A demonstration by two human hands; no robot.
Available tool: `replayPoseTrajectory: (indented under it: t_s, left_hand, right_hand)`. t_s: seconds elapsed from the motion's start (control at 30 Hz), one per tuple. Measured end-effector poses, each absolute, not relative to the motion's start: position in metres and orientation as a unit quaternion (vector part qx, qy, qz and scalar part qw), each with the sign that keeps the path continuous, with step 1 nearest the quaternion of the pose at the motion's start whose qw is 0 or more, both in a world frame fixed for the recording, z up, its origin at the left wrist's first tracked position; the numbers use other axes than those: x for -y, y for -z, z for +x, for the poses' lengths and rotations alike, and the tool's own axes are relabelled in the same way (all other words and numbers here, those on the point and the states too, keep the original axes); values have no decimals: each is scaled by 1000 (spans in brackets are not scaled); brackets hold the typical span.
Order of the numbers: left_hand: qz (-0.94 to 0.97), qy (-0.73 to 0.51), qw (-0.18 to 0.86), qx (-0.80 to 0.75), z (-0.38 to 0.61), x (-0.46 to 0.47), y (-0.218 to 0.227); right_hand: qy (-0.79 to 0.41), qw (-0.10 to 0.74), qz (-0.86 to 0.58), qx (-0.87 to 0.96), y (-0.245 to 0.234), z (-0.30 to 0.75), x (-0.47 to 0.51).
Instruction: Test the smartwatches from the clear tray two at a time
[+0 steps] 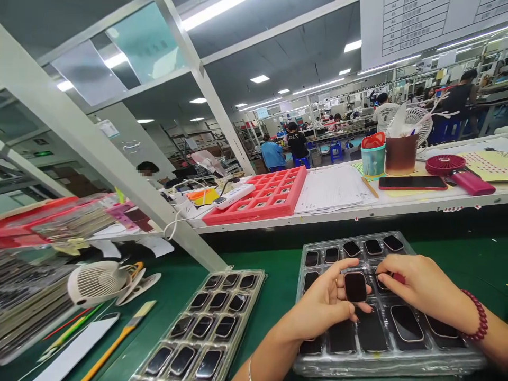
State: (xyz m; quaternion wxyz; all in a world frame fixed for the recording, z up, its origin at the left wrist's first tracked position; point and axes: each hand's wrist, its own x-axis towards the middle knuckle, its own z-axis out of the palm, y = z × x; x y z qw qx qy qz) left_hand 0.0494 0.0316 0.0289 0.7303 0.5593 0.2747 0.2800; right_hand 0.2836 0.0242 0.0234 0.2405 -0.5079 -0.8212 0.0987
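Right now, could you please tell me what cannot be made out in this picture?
All in the head view:
Underside of the watch in the left hand: faces away.
Whether the right hand grips anything: hidden by its own fingers.
Parts of the right tray: covered by both hands.
Near end of the left tray: cut off by the bottom edge.
Print on the papers: too small.

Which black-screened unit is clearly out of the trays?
The unit raised above the tray on the right, held by the left hand; others sit in tray pockets, save perhaps one partly hidden at the right hand.
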Motion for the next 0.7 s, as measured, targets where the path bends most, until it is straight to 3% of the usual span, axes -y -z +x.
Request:
replayPoseTrajectory:
  t_s: [0.7]
  left_hand:
    - [590, -295, 705, -259, 48, -35, -19]
  right_hand:
    - [-92, 248, -518, 813, -30, 277, -21]
